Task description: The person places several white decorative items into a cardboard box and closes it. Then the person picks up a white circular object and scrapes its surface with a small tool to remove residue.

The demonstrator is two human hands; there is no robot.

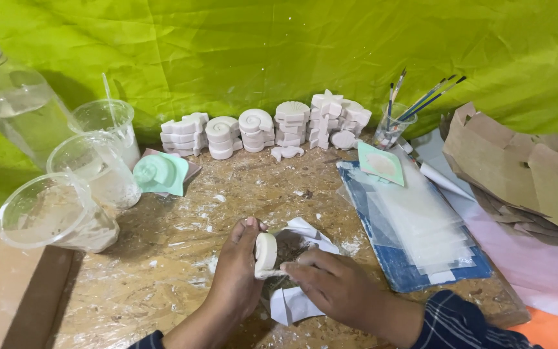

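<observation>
1. The work surface is a rough chipboard tabletop (163,271), brown and speckled, smeared all over with white dust and dried splashes.
2. A wrinkled bright green cloth (279,45) hangs behind the table and fills the whole background.
3. The left hand (237,271) is curled around a round white plaster cast (266,252), holding it on edge with thumb and fingers closed on it.
4. The right hand (334,284) lies just beside the cast, fingers bent narrow and pressed against its lower edge; whether it pinches something small I cannot tell.
5. The cast sits near the front middle of the table, above a crumpled sheet of white paper (298,300) with a dark patch.
6. Along the back edge stand stacks of white shell-shaped casts (259,129).
7. At the left are three clear plastic cups (56,213) with white residue, and a clear bottle (14,97) behind them.
8. A pale green mould (159,173) lies near the cups.
9. At the right, clear plastic sheets (421,220) lie on a blue board, with a glass of paintbrushes (392,126) behind and torn brown cardboard (524,174) beside.
</observation>
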